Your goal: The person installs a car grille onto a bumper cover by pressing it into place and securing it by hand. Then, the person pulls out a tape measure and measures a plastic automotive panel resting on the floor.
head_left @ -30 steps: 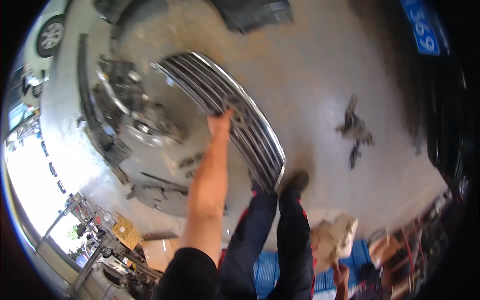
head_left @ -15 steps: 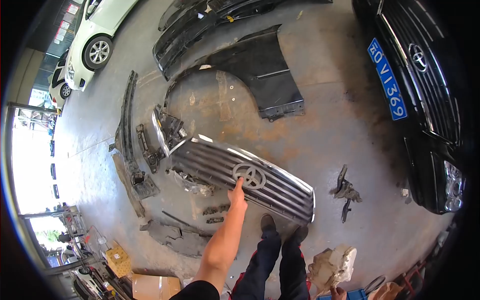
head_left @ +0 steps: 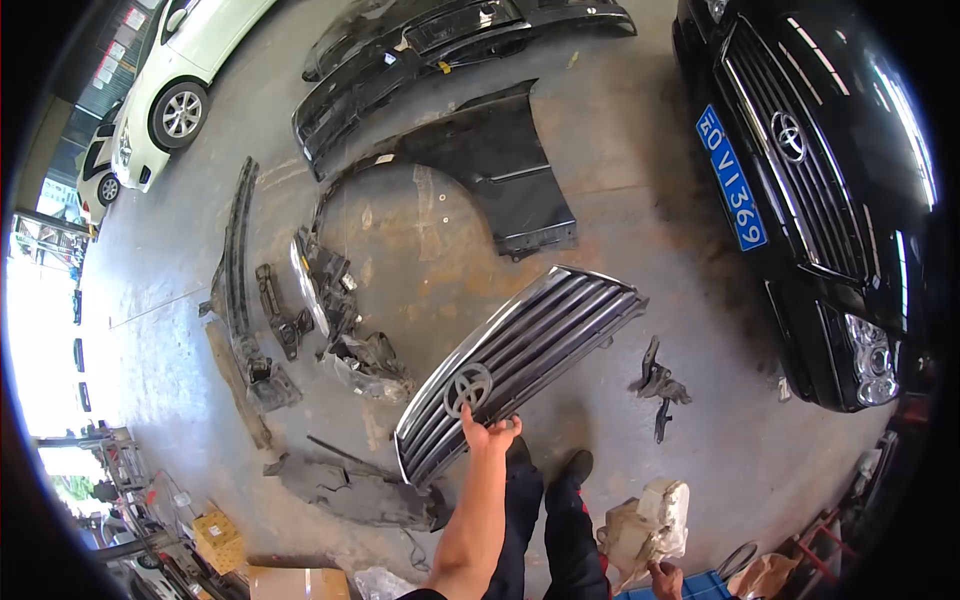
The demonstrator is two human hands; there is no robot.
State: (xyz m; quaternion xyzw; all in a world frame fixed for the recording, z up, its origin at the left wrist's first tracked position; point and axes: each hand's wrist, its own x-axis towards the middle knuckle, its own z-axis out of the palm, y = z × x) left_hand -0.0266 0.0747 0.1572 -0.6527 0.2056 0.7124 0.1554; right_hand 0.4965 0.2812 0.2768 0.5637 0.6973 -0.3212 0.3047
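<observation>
My left hand is closed on the lower edge of a car grille, its thumb at the round emblem. The grille has dark slats and a chrome upper rim; it hangs above the floor in front of my feet, slanting up to the right. Near the bottom edge, my right hand is closed at the lower end of a dirty whitish plastic tank. Part of that hand is cut off by the frame. Below the grille's left end lies a dark flat panel.
A black fender and a black bumper lie ahead. Long brackets and broken headlight parts lie left. A black car stands right, a small black bracket before it. Cardboard boxes sit at lower left.
The grille has swung round: its right end has risen and its left end has dropped. My left hand stays on it by the emblem. The tank has shifted slightly left in view.
</observation>
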